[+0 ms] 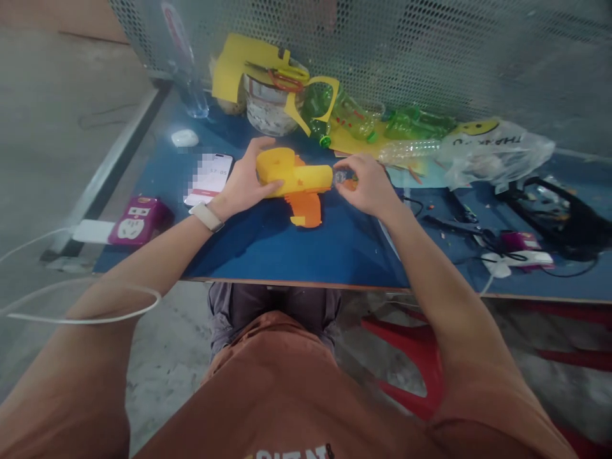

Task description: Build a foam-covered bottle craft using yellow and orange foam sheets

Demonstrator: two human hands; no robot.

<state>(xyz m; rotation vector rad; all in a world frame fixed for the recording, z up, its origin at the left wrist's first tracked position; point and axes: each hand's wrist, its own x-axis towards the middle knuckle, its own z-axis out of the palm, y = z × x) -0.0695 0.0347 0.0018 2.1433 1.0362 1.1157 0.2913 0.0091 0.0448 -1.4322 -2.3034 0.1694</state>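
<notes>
My left hand [248,182] is wrapped round the left end of a yellow paper-covered craft piece [299,175]. It lies sideways over the blue table, with a thick rounded left part and a narrower tube pointing right. Below the tube an orange piece [306,209] sticks out toward me; how it is fixed I cannot tell. At the tube's right end my right hand [363,185] is closed in a pinch on a small transparent piece [340,176], mostly hidden by the fingers. Whether that piece touches the tube is not plain.
Behind stand a tub [272,105] topped with scissors [287,78] and yellow paper, and green plastic bottles [354,111]. A phone [210,177] and purple socket block [138,220] lie left. Right are a plastic bag [502,150], black cables and a black frame [564,217].
</notes>
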